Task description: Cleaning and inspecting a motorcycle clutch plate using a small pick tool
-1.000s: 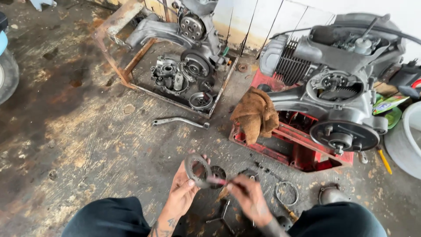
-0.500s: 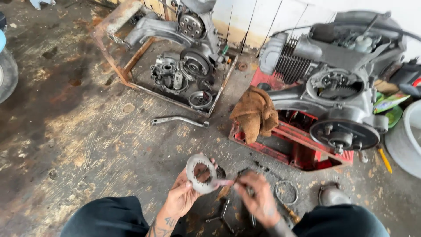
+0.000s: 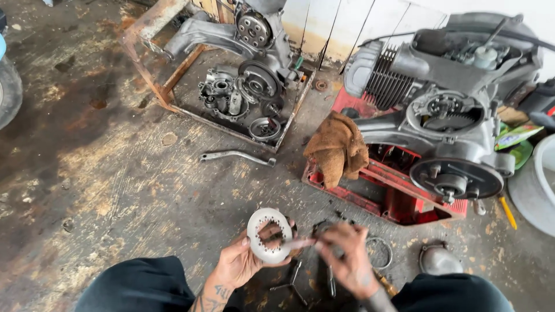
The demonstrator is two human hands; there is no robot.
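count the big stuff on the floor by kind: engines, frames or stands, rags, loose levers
Engines: 2, grey engine and stripped engine
Frames or stands: 2, red stand and rusty frame
Rags: 1, brown rag
Loose levers: 1, metal lever
Total: 6

Green-yellow printed pkg, far right, beside engine.

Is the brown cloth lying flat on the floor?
No, the brown cloth hangs over the edge of the red stand beside the engine.
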